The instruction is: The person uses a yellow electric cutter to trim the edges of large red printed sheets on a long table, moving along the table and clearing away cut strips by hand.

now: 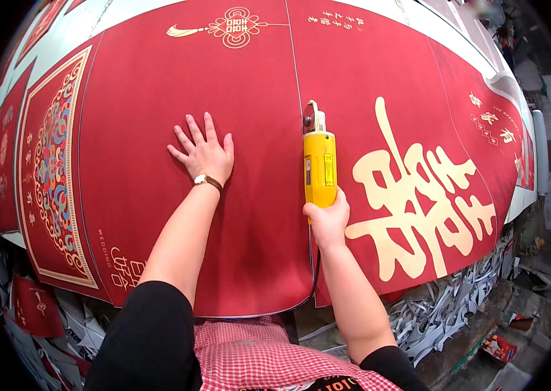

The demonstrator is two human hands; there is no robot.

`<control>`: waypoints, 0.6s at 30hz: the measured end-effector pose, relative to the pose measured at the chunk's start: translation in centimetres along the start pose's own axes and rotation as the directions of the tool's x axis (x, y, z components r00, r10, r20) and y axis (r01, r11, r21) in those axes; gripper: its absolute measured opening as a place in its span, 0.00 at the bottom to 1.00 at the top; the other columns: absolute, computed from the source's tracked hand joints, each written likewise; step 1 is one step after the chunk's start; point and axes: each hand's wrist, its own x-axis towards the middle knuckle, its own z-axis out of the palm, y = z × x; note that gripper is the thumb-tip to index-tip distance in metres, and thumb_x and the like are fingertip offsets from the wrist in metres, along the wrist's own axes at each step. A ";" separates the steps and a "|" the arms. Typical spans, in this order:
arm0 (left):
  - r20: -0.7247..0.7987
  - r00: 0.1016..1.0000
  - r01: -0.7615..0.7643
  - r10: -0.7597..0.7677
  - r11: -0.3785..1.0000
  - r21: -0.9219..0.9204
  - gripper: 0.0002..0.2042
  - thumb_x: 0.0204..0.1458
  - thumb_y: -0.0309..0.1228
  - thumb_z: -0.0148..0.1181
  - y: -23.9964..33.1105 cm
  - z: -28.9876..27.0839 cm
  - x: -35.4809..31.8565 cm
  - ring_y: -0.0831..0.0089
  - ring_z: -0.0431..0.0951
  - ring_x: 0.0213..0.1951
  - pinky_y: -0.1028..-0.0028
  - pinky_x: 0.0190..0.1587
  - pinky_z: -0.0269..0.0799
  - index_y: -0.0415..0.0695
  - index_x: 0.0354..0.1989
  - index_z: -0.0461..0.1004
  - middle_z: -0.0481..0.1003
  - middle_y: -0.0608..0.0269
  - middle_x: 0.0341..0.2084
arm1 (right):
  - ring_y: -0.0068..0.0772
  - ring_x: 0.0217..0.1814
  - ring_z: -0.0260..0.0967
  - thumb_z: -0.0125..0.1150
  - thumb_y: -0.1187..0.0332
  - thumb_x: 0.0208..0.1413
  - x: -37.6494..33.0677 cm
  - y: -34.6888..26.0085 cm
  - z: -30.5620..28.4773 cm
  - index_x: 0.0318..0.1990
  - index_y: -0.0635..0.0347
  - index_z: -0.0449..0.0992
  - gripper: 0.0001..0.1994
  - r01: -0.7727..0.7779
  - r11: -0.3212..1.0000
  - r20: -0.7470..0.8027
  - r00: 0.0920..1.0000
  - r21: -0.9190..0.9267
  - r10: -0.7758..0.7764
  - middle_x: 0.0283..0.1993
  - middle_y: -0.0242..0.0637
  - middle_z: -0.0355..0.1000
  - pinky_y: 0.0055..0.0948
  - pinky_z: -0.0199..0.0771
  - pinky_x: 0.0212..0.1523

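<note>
My left hand (207,154) lies flat on a large red printed sheet (249,215), its fingers spread and a watch (206,180) on the wrist. In my right hand (329,220) is a yellow electric rotary cutter (320,166), gripped by its rear end. Its round blade head (311,118) points away from me and sits on the line between the middle sheet and the right-hand red sheet (360,91). Behind the cutter that line is parted near my edge of the table, and a dark cord (316,277) trails from the tool toward me.
Gold characters (412,208) cover the right sheet, whose far right edge curls up. A patterned red panel (54,176) lies at the left. White table surface (135,8) shows at the back. Heaps of pale offcut strips (435,316) lie below the table on the right.
</note>
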 end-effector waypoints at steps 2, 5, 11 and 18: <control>0.017 1.000 -0.002 0.002 1.000 -0.019 0.32 0.56 0.53 0.42 0.0 -0.1 0.1 0.44 0.40 0.68 0.36 0.62 0.37 0.56 0.68 0.48 0.43 0.52 0.69 | 0.31 0.42 0.73 0.63 0.75 0.35 1.9 -0.7 0.8 0.49 0.67 0.68 0.26 0.014 0.999 0.005 1.000 -0.052 -0.014 0.40 0.40 0.74 0.29 0.72 0.45; 0.005 1.000 0.002 -0.002 1.000 -0.004 0.33 0.56 0.53 0.42 0.2 -0.1 0.0 0.44 0.41 0.68 0.36 0.62 0.36 0.56 0.68 0.49 0.42 0.52 0.69 | 0.32 0.42 0.73 0.63 0.75 0.35 4.4 -1.8 1.8 0.49 0.67 0.69 0.26 0.023 0.998 0.006 1.000 -0.060 -0.023 0.39 0.40 0.74 0.29 0.72 0.45; -0.027 1.000 0.011 -0.012 1.000 -0.024 0.33 0.54 0.52 0.46 0.2 -0.2 0.0 0.46 0.40 0.68 0.38 0.63 0.36 0.56 0.68 0.49 0.42 0.54 0.69 | 0.31 0.40 0.73 0.63 0.75 0.34 9.6 -4.2 4.1 0.47 0.68 0.69 0.25 0.039 0.999 0.038 0.999 -0.004 -0.039 0.39 0.40 0.74 0.29 0.73 0.43; -0.053 0.998 0.010 -0.014 0.996 -0.090 0.34 0.51 0.49 0.52 0.3 -0.4 0.1 0.47 0.40 0.69 0.39 0.63 0.36 0.55 0.67 0.52 0.43 0.54 0.69 | 0.32 0.38 0.73 0.63 0.75 0.33 15.2 -7.8 6.9 0.47 0.68 0.69 0.26 0.022 1.000 0.043 0.999 -0.008 -0.021 0.38 0.41 0.74 0.30 0.74 0.41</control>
